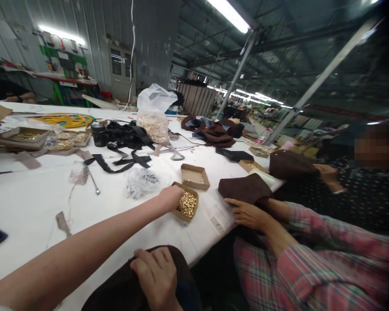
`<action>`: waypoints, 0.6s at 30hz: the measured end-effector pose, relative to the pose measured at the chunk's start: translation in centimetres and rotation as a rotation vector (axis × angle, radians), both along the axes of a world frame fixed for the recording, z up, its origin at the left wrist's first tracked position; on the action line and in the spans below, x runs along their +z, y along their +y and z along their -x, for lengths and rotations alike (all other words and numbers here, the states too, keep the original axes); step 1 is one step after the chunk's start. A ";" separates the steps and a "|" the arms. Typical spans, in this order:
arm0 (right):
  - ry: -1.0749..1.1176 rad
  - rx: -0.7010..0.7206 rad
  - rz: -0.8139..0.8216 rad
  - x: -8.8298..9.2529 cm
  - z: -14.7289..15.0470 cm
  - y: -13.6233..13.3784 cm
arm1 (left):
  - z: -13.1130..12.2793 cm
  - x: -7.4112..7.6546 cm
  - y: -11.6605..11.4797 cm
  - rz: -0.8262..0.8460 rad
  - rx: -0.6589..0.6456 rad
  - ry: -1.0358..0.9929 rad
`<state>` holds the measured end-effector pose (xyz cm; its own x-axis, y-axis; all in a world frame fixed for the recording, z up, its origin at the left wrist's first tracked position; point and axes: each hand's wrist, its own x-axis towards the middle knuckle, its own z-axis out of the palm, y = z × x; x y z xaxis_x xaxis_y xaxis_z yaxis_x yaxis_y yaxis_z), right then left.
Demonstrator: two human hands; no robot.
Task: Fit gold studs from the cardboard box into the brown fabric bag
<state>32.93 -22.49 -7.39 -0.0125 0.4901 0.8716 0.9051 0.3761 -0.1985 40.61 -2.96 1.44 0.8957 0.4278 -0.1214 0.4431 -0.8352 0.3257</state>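
Note:
My left hand (170,198) reaches across the table into a small cardboard box (197,206) of shiny gold metal pieces (188,203). Its fingers are hidden behind the back of the hand and inside the box. Close to my body, my right hand (156,276) curls over the edge of a dark brown fabric piece (116,280) and grips it. Just beyond the gold pieces is a second cardboard box (194,175) with a few small silvery bits in it. Left of the boxes lies a clear plastic bag (142,182) of small grey metal parts.
On the right, a co-worker in a plaid shirt handles a dark brown fabric piece (244,188); another person beyond holds a similar one (291,164). Black straps (126,134), a filled plastic bag (153,125) and a metal rod tool (92,179) lie on the white table (29,216).

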 end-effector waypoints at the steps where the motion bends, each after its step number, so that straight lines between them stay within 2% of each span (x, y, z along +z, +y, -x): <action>1: 0.000 0.003 0.006 -0.2 -0.1 0.0 | -0.2 -0.3 0.3 -0.002 -0.002 0.013; 6: 0.018 0.025 0.056 -1.0 -0.3 -0.1 | -0.6 -1.2 1.2 -0.027 -0.006 -0.039; 10: 0.031 0.034 0.070 -0.8 -0.4 -0.4 | -0.2 -1.3 1.4 -0.016 0.002 -0.136; 15: 0.028 0.005 0.058 0.0 -0.3 -0.3 | 1.4 0.1 0.6 0.111 0.018 -0.287; 18: 0.057 -0.011 0.050 0.1 -0.3 -0.3 | 4.8 1.4 -0.8 0.284 0.085 -0.384</action>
<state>33.24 -22.79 -7.25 0.0417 0.5331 0.8450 0.8959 0.3544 -0.2678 35.84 -3.72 2.81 0.8619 0.4993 0.0883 0.3092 -0.6556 0.6889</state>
